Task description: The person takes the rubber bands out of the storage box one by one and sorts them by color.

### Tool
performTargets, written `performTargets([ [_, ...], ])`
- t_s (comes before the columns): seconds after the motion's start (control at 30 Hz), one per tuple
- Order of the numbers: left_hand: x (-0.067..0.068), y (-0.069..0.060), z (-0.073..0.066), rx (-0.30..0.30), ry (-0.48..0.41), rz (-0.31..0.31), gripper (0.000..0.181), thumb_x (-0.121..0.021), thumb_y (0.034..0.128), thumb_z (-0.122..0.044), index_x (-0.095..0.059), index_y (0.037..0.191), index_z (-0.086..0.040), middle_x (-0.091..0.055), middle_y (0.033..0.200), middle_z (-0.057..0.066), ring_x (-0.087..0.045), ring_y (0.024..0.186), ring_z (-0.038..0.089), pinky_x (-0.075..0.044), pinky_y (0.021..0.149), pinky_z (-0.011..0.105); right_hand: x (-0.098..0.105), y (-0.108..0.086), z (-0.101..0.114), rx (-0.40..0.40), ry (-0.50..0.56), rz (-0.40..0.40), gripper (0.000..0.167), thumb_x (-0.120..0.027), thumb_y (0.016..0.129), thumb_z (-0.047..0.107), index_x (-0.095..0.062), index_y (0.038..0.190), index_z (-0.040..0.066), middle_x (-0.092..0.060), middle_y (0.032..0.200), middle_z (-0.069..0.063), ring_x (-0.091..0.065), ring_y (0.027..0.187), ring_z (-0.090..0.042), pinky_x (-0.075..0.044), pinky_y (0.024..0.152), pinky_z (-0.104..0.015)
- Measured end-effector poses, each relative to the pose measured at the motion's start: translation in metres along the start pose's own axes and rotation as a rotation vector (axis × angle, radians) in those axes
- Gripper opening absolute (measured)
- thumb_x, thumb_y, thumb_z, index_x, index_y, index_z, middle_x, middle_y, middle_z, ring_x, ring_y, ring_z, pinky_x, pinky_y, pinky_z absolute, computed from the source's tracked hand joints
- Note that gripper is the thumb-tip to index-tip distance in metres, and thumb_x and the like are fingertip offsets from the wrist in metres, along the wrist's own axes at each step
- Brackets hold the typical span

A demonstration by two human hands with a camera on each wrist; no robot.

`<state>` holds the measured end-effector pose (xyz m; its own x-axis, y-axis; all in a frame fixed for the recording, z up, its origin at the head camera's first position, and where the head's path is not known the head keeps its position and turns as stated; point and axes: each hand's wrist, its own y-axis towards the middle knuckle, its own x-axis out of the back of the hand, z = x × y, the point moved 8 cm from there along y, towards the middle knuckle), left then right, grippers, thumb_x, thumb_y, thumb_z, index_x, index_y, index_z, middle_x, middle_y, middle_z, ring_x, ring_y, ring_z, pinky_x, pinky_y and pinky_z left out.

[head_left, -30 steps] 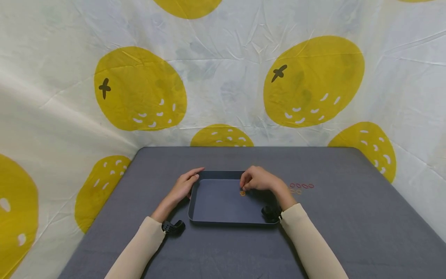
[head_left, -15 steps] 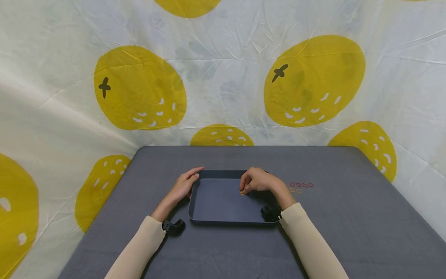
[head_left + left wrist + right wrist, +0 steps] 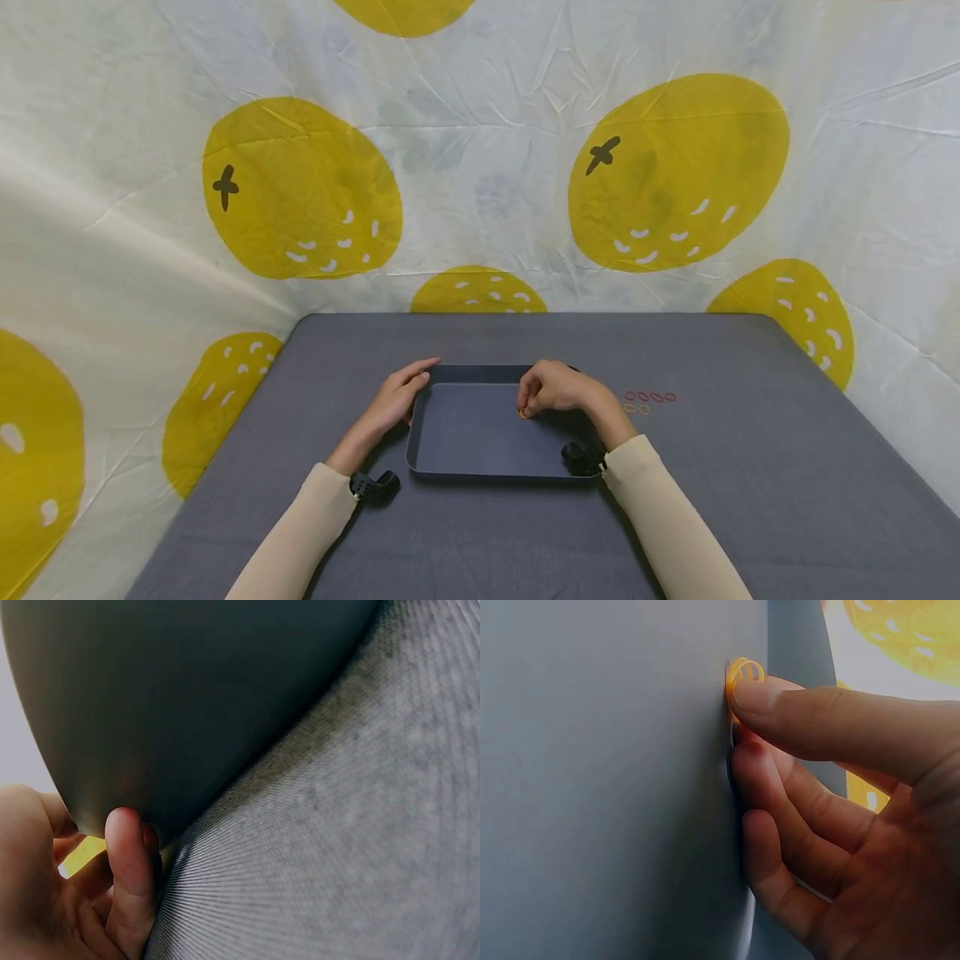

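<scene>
A shallow dark grey tray [image 3: 480, 442] lies on the cloth-covered table. At its far left corner my left hand [image 3: 393, 400] holds the rim; in the left wrist view, its fingers [image 3: 129, 862] press the tray's outer wall. My right hand [image 3: 558, 387] reaches in over the right side. Between thumb and finger it pinches a small orange rubber band [image 3: 750, 667], low against the tray floor. More than one loop seems to show there, but the fingertips hide part of it.
Right of the tray, several red rubber bands [image 3: 656, 397] form a row, with yellow-orange rubber bands [image 3: 644, 410] just in front. A white curtain with yellow fruit prints [image 3: 480, 208] hangs behind and beside the grey table [image 3: 750, 500].
My right hand has lowered slightly, and its fingertips now cover most of the orange rubber band that showed below them on the tray floor. My left hand stays at the rim.
</scene>
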<state>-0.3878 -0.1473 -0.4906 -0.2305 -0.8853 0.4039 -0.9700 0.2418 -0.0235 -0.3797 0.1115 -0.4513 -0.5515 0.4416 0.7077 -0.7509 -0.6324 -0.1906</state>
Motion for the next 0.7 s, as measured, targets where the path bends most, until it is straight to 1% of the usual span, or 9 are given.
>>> performTargets([
  [0.17, -0.0005, -0.0003, 0.001, 0.005, -0.001, 0.003, 0.04, -0.045, 0.1115, -0.034, -0.054, 0.151, -0.034, -0.058, 0.087, 0.013, -0.05, 0.048, 0.019, -0.053, 0.048, 0.038, -0.0001, 0.0, -0.0002, -0.001, -0.016, -0.009, 0.01, -0.074, 0.09, 0.001, -0.078, 0.089, 0.009, -0.079, 0.085, 0.0, -0.069, 0.074, -0.015, -0.051, 0.065, -0.027],
  [0.4, -0.0012, -0.0001, 0.001, 0.005, -0.001, 0.003, 0.041, -0.045, 0.1116, -0.033, -0.054, 0.152, -0.032, -0.053, 0.075, 0.01, -0.049, 0.048, 0.018, -0.053, 0.048, 0.037, 0.0014, -0.0013, 0.0013, 0.013, -0.028, -0.023, 0.01, -0.074, 0.09, 0.0, -0.078, 0.086, 0.009, -0.079, 0.086, -0.002, -0.069, 0.074, -0.015, -0.051, 0.066, -0.026],
  [0.47, -0.0013, -0.0005, 0.001, 0.004, -0.002, 0.004, 0.041, -0.045, 0.1117, -0.033, -0.054, 0.152, -0.032, -0.054, 0.079, 0.01, -0.049, 0.048, 0.018, -0.053, 0.048, 0.037, 0.0017, -0.0017, 0.0013, 0.012, -0.027, -0.024, 0.009, -0.075, 0.09, 0.001, -0.078, 0.086, 0.009, -0.079, 0.087, -0.003, -0.069, 0.074, -0.015, -0.051, 0.066, -0.026],
  [0.7, -0.0009, -0.0006, 0.0001, -0.009, -0.006, 0.009, 0.041, -0.045, 0.112, -0.034, -0.053, 0.152, -0.031, -0.06, 0.094, 0.019, -0.049, 0.047, 0.018, -0.052, 0.047, 0.038, 0.0028, -0.0017, -0.0002, 0.025, -0.016, -0.031, 0.007, -0.076, 0.089, 0.001, -0.078, 0.087, 0.007, -0.08, 0.088, -0.004, -0.069, 0.074, -0.016, -0.051, 0.066, -0.027],
])
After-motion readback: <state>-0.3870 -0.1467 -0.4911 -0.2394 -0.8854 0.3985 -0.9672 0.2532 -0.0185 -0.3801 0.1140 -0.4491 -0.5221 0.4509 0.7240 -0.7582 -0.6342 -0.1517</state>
